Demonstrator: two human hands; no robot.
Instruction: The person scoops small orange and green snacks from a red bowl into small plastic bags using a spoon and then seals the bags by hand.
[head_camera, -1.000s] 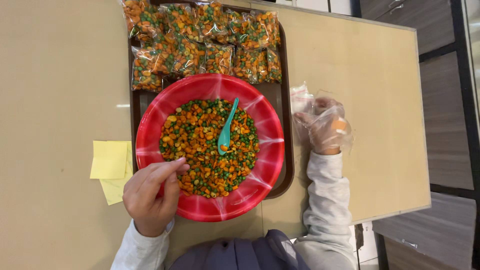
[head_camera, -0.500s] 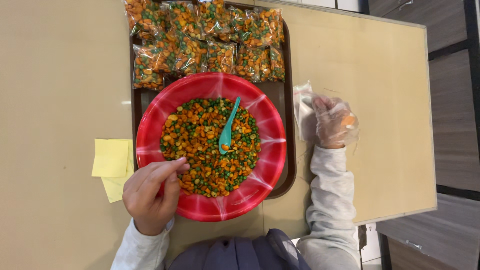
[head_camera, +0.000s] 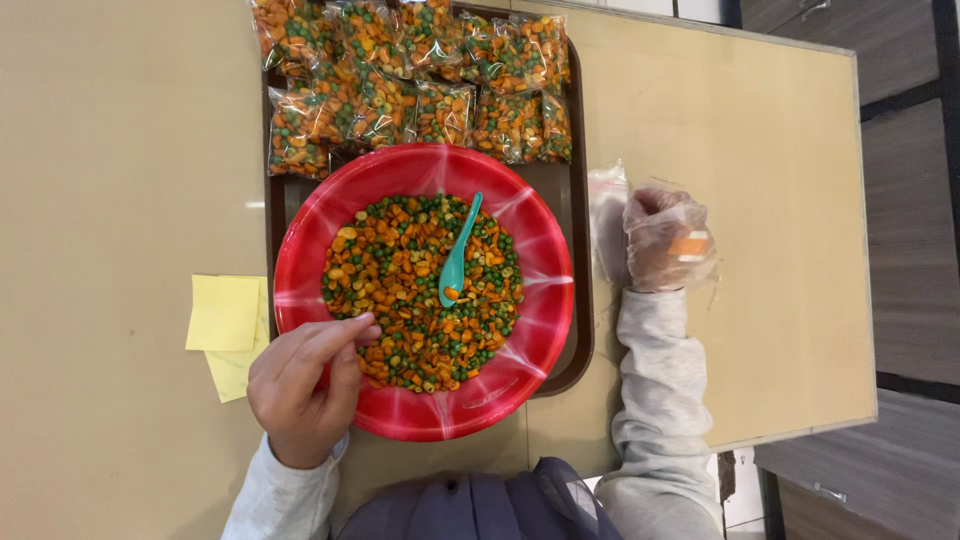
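Red plastic makes up the wide round bowl in the middle of the scene, filled with a mix of orange and yellow snack pieces and green peas, with a teal spoon lying tilted in the heap, its scoop end toward the near side. The bowl sits on a dark brown tray, and at the tray's far end lie clear sealed packets of the same mix, crowded together. The left hand rests on the bowl's near left rim, bare, fingers narrowly curled with the tips pinched at the edge of the mix. The right hand, wearing a thin clear glove, is closed in a fist around a clear plastic bag just right of the tray. Yellow sticky notes lie on the beige table, left of the bowl.
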